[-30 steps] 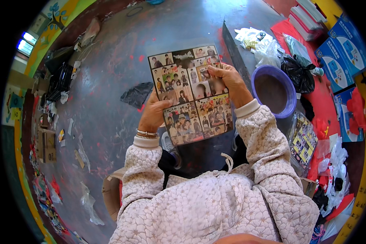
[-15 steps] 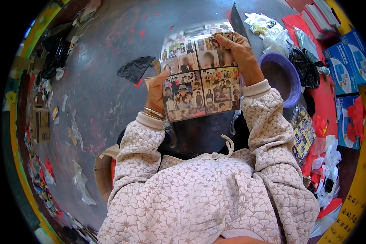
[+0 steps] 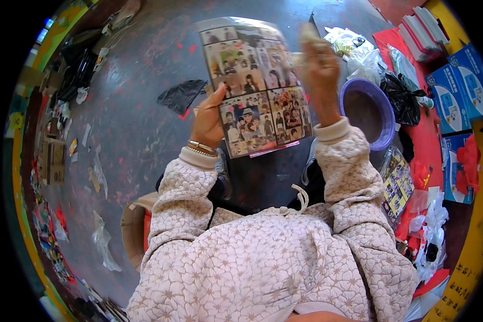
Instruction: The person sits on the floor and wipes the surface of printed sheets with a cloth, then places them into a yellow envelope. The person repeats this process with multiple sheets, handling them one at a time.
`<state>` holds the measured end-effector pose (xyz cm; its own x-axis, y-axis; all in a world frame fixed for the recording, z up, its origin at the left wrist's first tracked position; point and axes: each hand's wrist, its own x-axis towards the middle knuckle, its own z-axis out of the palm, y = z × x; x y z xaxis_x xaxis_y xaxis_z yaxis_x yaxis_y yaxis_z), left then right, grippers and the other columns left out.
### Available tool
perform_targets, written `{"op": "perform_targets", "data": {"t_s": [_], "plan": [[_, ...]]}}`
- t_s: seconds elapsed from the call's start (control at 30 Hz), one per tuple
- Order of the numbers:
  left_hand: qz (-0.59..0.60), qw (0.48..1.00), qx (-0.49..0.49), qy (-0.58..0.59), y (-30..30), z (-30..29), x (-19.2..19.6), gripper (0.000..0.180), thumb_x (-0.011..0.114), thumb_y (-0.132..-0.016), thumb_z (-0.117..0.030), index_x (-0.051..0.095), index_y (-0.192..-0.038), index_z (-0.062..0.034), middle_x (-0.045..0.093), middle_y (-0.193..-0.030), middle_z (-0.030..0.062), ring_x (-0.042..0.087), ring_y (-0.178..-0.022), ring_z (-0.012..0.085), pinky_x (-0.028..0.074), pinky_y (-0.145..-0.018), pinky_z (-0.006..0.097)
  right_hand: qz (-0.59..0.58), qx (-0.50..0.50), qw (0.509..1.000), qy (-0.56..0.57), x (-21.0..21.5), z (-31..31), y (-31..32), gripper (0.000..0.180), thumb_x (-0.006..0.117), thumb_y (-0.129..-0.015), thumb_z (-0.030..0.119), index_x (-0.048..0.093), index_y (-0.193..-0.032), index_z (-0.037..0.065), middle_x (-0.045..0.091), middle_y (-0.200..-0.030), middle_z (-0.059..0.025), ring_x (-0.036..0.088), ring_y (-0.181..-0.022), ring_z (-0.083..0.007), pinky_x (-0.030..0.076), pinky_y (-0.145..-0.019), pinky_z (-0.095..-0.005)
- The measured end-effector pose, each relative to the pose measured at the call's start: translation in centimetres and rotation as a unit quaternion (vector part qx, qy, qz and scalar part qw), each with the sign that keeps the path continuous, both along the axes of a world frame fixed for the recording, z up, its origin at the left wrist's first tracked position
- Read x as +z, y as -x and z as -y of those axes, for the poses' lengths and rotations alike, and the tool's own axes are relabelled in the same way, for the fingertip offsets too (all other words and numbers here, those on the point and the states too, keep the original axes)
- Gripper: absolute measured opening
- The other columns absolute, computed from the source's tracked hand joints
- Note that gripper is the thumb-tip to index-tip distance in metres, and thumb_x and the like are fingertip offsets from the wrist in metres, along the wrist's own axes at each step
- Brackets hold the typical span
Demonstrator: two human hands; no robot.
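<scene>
A glossy sheet printed with several small photos of people stands tilted in front of me. My left hand, with bracelets at the wrist, grips its left edge, thumb on the printed face and the other fingers hidden behind. A strip of bright pink peeks out under the sheet's lower edge. My right hand is raised just beyond the sheet's right edge, apart from its printed face. Motion smears its fingers, so whether it holds anything cannot be made out.
A purple basin stands at my right, beside a black plastic bag and white bags. Blue boxes line the far right. Another photo sheet lies nearby. A cardboard box sits by my left side; black plastic lies on the floor.
My right hand has let go of the sheet's upper right part and moved slightly right and up. The sheet now leans left, held by my left hand, and pink shows below it.
</scene>
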<state>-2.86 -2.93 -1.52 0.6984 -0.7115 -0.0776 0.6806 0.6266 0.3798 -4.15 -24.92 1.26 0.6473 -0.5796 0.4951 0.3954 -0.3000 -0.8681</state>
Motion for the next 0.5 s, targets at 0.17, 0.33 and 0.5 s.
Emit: {"op": "perform_targets", "data": {"t_s": [0.17, 0.33, 0.5], "plan": [[-0.019, 0.999, 0.048, -0.002, -0.9, 1.2, -1.8, 0.042, 0.034, -0.093, -0.035, 0.043, -0.118, -0.0024, 0.054, -0.111, 0.013, 0.055, -0.097, 0.0236, 0.046, -0.085, 0.037, -0.028, 0.066, 0.913, 0.401, -1.7, -8.7, 1.7, 0.013, 0.054, -0.071, 0.008, 0.059, -0.084, 0.009, 0.058, -0.085, -0.0054, 0.053, -0.081, -0.0244, 0.038, -0.076, -0.0378], [0.051, 0.998, 0.028, -0.006, -1.7, 0.1, -0.4, 0.046, 0.031, -0.093, -0.037, 0.042, -0.119, -0.0013, 0.053, -0.112, 0.0151, 0.054, -0.099, 0.026, 0.043, -0.087, 0.04, 0.006, 0.176, 0.886, 0.429, -1.7, -10.1, 3.7, 0.017, 0.056, -0.071, 0.008, 0.061, -0.087, 0.008, 0.058, -0.094, -0.0031, 0.053, -0.089, -0.0224, 0.038, -0.079, -0.0358], [-0.011, 1.0, 0.012, 0.018, -2.4, -1.5, -0.4, 0.044, 0.035, -0.092, -0.034, 0.043, -0.12, -0.0008, 0.053, -0.114, 0.0166, 0.053, -0.102, 0.031, 0.042, -0.089, 0.045, -0.115, 0.399, 0.828, 0.378, -0.1, -5.6, 4.7, 0.015, 0.058, -0.071, 0.012, 0.063, -0.085, 0.014, 0.058, -0.082, -0.0036, 0.057, -0.079, -0.022, 0.044, -0.072, -0.0341]]}}
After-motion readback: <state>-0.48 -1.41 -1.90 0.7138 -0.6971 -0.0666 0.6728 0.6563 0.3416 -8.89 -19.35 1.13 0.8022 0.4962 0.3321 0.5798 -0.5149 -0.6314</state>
